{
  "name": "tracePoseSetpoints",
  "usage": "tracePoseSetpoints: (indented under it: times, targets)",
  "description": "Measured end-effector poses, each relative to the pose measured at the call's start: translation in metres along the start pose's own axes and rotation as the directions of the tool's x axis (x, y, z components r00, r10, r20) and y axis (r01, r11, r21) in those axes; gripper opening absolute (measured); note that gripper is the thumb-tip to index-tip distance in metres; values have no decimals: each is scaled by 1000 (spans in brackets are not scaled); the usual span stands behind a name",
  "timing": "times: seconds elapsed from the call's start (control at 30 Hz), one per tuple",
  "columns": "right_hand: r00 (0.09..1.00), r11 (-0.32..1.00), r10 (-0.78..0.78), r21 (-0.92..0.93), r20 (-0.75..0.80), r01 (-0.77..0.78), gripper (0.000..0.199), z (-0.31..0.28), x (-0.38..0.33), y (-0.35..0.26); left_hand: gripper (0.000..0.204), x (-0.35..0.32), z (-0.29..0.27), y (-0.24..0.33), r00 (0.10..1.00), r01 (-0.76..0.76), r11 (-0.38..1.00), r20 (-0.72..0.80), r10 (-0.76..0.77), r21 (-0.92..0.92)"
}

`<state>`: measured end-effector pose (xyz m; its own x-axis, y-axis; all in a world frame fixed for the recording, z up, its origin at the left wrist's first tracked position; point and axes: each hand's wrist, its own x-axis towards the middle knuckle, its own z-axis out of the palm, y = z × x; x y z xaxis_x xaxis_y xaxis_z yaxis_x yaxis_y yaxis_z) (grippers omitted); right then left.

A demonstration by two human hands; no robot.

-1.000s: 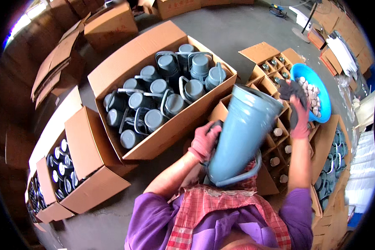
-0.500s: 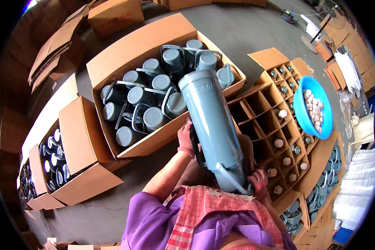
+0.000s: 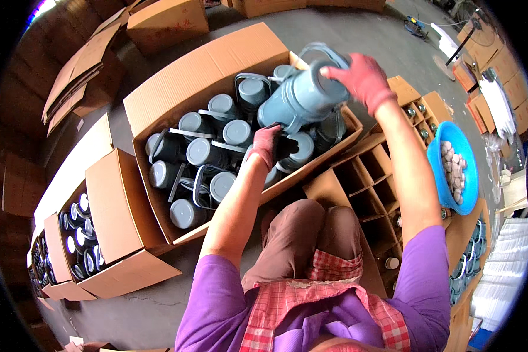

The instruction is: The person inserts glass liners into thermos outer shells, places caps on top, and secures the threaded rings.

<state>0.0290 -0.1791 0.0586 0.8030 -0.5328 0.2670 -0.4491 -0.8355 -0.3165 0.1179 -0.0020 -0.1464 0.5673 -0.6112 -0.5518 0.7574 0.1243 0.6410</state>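
A grey-blue thermos jug is tilted over the right part of a large open carton, its lid end pointing up and right. My right hand, in a red glove, is wrapped round the lid end, near the raised carry handle. Gloved as well, my left hand grips the jug's dark side handle near its lower end. Several similar thermos jugs stand close together in the carton, round lids up. The tilted jug partly hides those at the right.
Right of my knees is a divided carton with glass bottle liners in some cells. A blue basin of small pale discs rests above it. Another carton of jugs stands at left. Flattened cardboard lies at the back left.
The jug has moved from my lap up and away to the carton and now tilts lid end up. My right hand has gone from its near end to the lid end.
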Motion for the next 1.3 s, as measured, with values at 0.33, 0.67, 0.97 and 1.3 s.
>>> tracePoseSetpoints:
  times: [0.33,0.67,0.97,1.3]
  targets:
    - [998,998,-53,23,-21,54,73,32,79,-20,52,-39,-4,21,903,-252,841,-197,382,478]
    - [988,977,132,156,77,-142,69,86,146,73,63,-19,-17,-51,894,-354,583,80,442,731]
    - [926,939,-344,86,155,334,48,63,78,-49,68,-38,-11,-55,889,-243,320,78,452,916]
    - [857,965,-244,24,454,262,42,200,26,-21,68,-39,-8,-58,897,-207,168,119,425,964]
